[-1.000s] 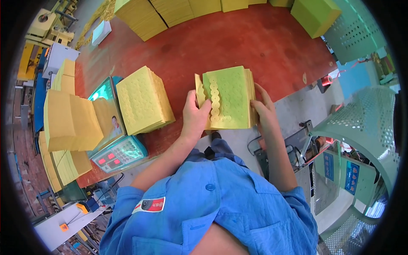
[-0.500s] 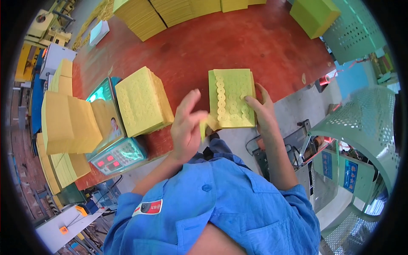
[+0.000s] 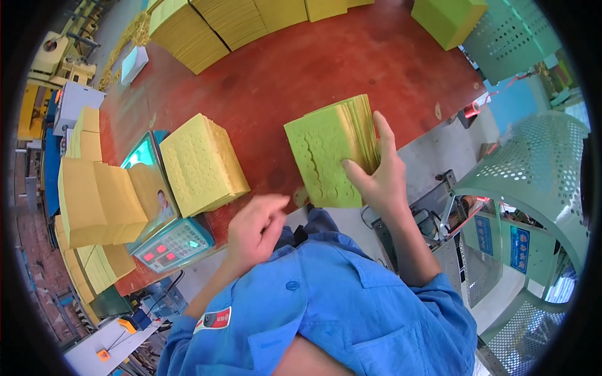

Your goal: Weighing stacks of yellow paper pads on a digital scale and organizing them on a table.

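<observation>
My right hand [image 3: 380,177] grips a thick stack of yellow-green embossed paper sheets [image 3: 326,153], held tilted above the near edge of the red table [image 3: 326,69]; thumb on the top sheet, fingers along the stack's right side. My left hand [image 3: 254,230] hangs loose and empty below and left of the stack, fingers slightly curled, touching nothing. A second stack of the same sheets [image 3: 202,163] lies on the table to the left of both hands.
A weighing scale with a red display [image 3: 168,245] stands at the table's left front. Tan envelope piles [image 3: 94,200] lie at the far left. Tall yellow stacks [image 3: 213,25] line the table's far edge. A green perforated metal guard [image 3: 539,169] stands on the right.
My left hand has let go of the stack and dropped back toward my body. The right hand alone now holds the stack, which has tilted and shifted slightly right.
</observation>
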### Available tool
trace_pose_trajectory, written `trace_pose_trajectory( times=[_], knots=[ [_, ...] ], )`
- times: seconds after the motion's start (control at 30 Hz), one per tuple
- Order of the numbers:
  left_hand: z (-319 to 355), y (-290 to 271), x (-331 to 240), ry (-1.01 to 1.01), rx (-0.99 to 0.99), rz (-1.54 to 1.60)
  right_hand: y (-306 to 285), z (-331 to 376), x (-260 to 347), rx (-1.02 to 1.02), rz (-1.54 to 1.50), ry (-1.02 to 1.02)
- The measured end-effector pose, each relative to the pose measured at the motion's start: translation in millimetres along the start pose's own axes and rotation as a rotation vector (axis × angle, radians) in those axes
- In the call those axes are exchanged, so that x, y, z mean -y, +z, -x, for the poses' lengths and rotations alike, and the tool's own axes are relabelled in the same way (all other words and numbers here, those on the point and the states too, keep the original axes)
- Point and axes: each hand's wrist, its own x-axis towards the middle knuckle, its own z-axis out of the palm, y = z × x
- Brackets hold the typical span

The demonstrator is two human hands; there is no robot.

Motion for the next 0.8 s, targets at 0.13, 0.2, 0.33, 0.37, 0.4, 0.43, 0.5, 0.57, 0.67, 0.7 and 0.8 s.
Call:
trace_pose_trajectory(
  times=[0.13, 0.2, 0.33, 0.37, 0.4, 0.43, 0.5, 0.57, 0.67, 0.7, 0.8],
  knots=[
    [-67, 43, -7, -0.138, -0.099, 0.425, -4, 6, 23, 0.045, 0.303, -0.137],
    [-81, 56, 5, -0.064, -0.161, 0.419, -7, 5, 30, 0.134, 0.185, -0.033],
    [-71, 58, 15, -0.150, -0.211, 0.429, 0, -1, 29, 0.273, 0.201, 0.029],
    [-71, 58, 17, -0.148, -0.216, 0.486, 3, -2, 26, 0.280, 0.201, 0.027],
    [-72, 58, 18, -0.146, -0.221, 0.544, 6, -3, 22, 0.260, 0.192, -0.017],
    [-71, 57, 18, -0.149, -0.228, 0.546, 8, -4, 20, 0.240, 0.184, -0.060],
    [-72, 56, 18, -0.175, -0.209, 0.691, 10, -5, 20, 0.230, 0.211, -0.085],
    [-75, 61, 18, -0.174, -0.209, 0.735, 11, -6, 23, 0.217, 0.242, -0.111],
    [-80, 64, 15, -0.175, -0.190, 0.762, 9, -7, 25, 0.203, 0.227, -0.131],
    [-83, 66, 14, -0.179, -0.173, 0.740, 8, -9, 20, 0.198, 0.156, -0.094],
    [-88, 69, 17, -0.127, -0.215, 0.516, -1, -11, 19, 0.193, 0.083, -0.019]
  ],
)
